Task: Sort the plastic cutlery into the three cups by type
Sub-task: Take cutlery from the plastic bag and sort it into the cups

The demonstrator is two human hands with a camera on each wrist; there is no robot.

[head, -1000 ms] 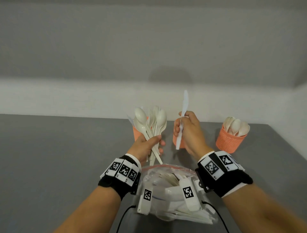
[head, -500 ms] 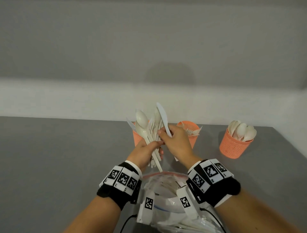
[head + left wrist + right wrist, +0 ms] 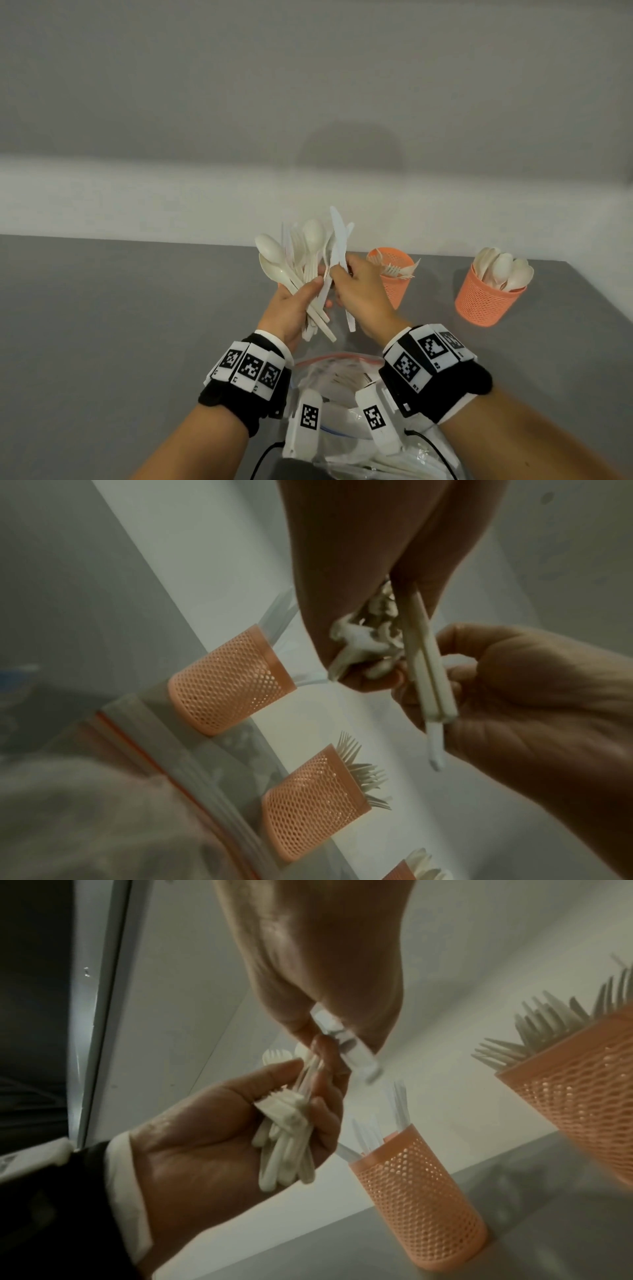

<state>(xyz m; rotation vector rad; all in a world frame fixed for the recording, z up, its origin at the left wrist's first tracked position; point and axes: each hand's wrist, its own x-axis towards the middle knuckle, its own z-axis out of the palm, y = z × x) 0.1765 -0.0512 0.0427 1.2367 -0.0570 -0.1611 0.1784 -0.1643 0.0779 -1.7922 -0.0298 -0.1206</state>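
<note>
My left hand (image 3: 317, 291) grips a fanned bundle of white plastic cutlery (image 3: 301, 260) with spoons, forks and knives in it, held above the table. My right hand (image 3: 339, 274) is pressed against the bundle and pinches a white knife (image 3: 337, 236) upright, blade up. The knife's handle (image 3: 346, 1039) pokes out below the fingers. Three orange mesh cups stand behind. The knife cup (image 3: 421, 1196) is hidden behind the bundle in the head view. The fork cup (image 3: 394, 277) is in the middle and the spoon cup (image 3: 486, 298) on the right.
A clear zip bag (image 3: 342, 377) with more white cutlery lies on the grey table (image 3: 120, 325) right under my wrists. A white wall ledge (image 3: 137, 205) runs behind the cups. The table's right edge passes near the spoon cup.
My right hand, still holding the knife, moved left from in front of the fork cup to the bundle in my left hand. The left hand barely moved.
</note>
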